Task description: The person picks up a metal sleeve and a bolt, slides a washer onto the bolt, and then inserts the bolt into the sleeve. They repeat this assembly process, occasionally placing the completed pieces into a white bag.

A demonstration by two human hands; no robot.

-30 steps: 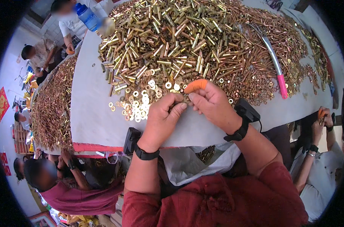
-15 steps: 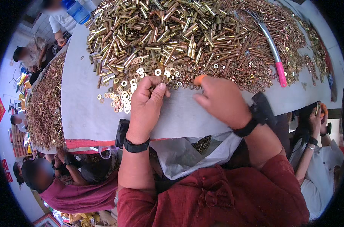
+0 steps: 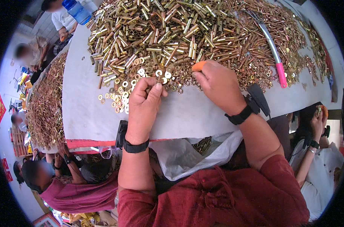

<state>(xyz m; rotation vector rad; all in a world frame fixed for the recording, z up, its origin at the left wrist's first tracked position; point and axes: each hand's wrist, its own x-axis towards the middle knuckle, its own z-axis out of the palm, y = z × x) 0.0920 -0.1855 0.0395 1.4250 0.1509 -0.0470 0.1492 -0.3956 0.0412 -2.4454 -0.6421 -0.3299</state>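
Brass washers (image 3: 141, 81) are lying at the near edge of the brass tube heap (image 3: 187, 34); our left hand (image 3: 145, 102) is now pinching a small piece there, while our right hand (image 3: 219, 85), orange-capped fingertip down, has shifted right, picking.

Sorting workshop, several workers seated.
Grey table (image 3: 202, 113) heaped with brass tubes (image 3: 172, 34) and washers (image 3: 122, 94); a second loaded table (image 3: 47, 109) alongside.

Brass-gold tubes (image 3: 172, 34) and washers (image 3: 122, 94) cover a grey table (image 3: 202, 113); one pink-handled tool (image 3: 281, 73).
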